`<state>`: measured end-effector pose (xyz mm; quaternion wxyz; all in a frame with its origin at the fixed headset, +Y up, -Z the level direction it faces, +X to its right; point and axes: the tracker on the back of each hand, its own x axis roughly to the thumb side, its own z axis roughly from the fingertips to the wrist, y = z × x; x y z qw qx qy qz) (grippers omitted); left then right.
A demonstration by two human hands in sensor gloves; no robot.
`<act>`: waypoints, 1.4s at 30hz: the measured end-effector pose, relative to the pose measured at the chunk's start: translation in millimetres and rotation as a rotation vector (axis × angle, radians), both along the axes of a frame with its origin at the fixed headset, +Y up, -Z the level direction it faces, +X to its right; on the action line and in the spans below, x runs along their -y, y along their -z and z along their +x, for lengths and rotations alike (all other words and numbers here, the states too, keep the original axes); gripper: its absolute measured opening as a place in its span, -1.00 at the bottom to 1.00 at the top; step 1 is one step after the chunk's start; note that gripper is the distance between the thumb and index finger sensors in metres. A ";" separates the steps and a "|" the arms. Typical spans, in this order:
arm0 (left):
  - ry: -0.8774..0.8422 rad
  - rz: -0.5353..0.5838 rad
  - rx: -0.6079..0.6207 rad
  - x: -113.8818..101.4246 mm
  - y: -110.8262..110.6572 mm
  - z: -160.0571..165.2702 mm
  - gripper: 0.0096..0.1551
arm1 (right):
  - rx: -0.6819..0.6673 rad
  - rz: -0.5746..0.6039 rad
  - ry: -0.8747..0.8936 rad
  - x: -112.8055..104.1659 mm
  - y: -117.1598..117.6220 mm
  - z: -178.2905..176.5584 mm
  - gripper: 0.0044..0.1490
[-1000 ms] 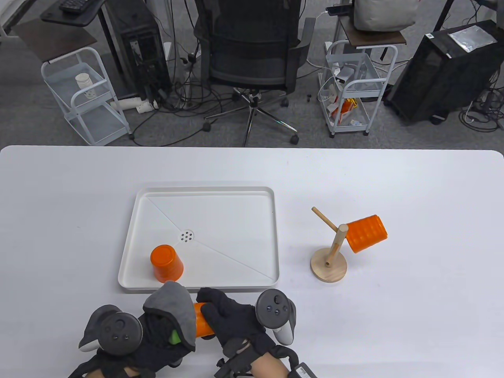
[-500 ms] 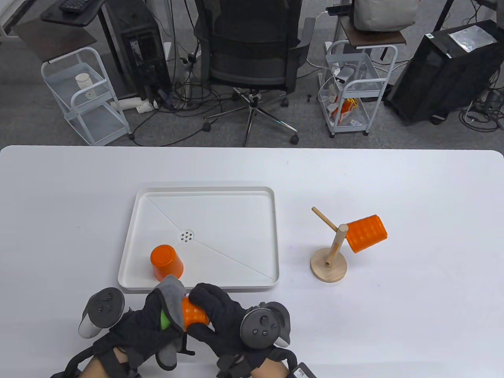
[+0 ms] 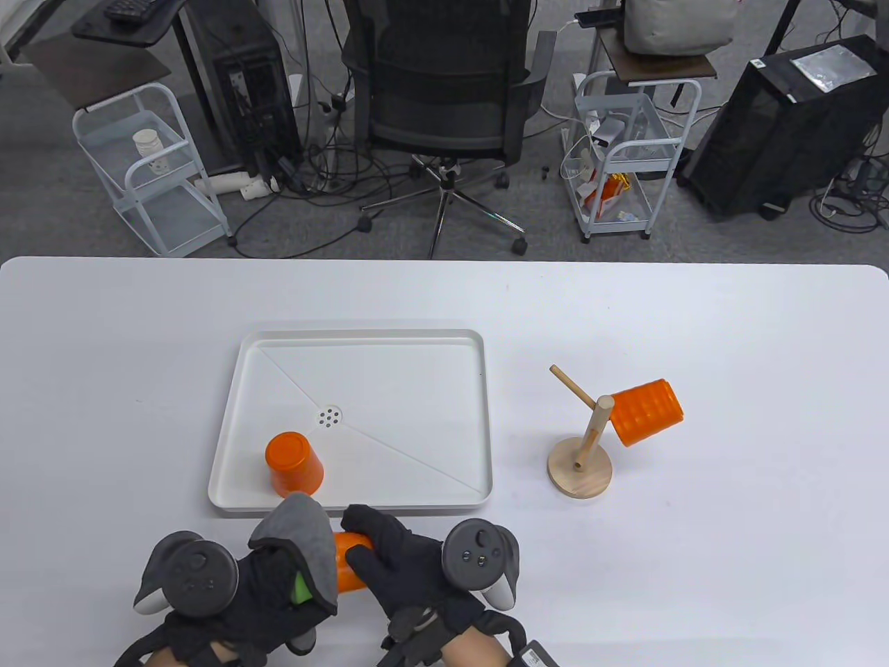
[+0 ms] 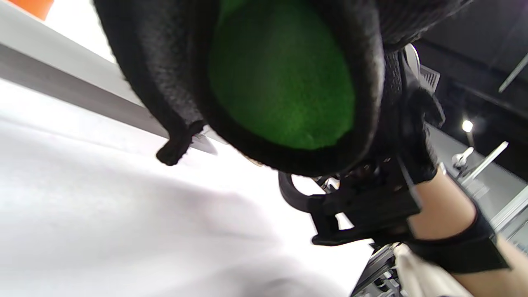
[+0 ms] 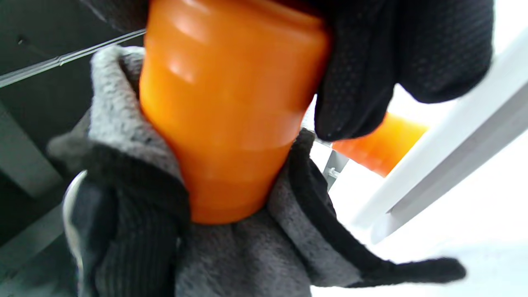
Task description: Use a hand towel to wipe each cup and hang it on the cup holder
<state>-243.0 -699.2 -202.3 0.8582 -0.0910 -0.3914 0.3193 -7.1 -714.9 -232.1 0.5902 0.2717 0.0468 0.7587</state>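
Near the table's front edge my right hand (image 3: 378,556) grips an orange ribbed cup (image 3: 349,563) lying sideways. My left hand (image 3: 278,590) holds a grey hand towel (image 3: 305,538) wrapped over the cup's open end. The right wrist view shows the cup (image 5: 231,103) sunk into the towel (image 5: 231,255). A green patch of the towel (image 4: 284,74) fills the left wrist view. A second orange cup (image 3: 293,463) stands upside down in the white tray (image 3: 417,361). A third cup (image 3: 647,411) hangs on the wooden cup holder (image 3: 582,458), whose left peg (image 3: 569,385) is bare.
The tray's front rim (image 3: 389,506) lies just beyond my hands. The cup holder stands to the right of the tray. Past the table's far edge are an office chair (image 3: 444,90), two white carts and computer towers.
Both hands twisted against each other about the cup and turned back. The trackers swung round and the towel shifted over the cup's end. The other cups, tray and holder stayed put.
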 end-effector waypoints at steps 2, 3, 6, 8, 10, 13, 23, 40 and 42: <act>0.044 0.048 -0.002 -2.0 -3.9 3.1 0.01 | 0.000 -0.066 0.021 3.5 2.2 1.7 -0.08; 0.058 0.065 -0.002 -2.7 -5.2 4.1 0.01 | 0.001 -0.089 0.032 5.0 3.2 2.3 -0.07; 0.104 0.117 0.004 -4.8 -9.2 7.5 0.01 | -0.001 -0.178 0.063 10.7 6.1 4.1 -0.05; 0.112 0.126 -0.001 -5.1 -10.0 8.2 0.01 | -0.005 -0.212 0.075 12.9 6.9 4.7 -0.03; 0.088 0.107 -0.001 -4.2 -8.8 7.2 0.00 | -0.003 -0.195 0.075 12.3 7.2 5.1 -0.02; 0.034 0.059 -0.002 -2.3 -5.7 4.6 0.00 | -0.021 -0.122 0.071 8.7 6.0 4.0 -0.03; -0.168 -0.160 0.012 8.8 10.9 -8.6 0.02 | -0.003 0.245 -0.087 -12.4 -9.0 -3.6 -0.07; -0.326 -0.315 0.001 19.2 22.0 -19.3 0.03 | 0.034 0.676 -0.303 -39.4 -33.0 -14.5 -0.08; -0.328 -0.320 -0.017 19.7 22.9 -20.9 0.02 | 0.052 0.737 -0.342 -44.9 -36.0 -15.3 -0.08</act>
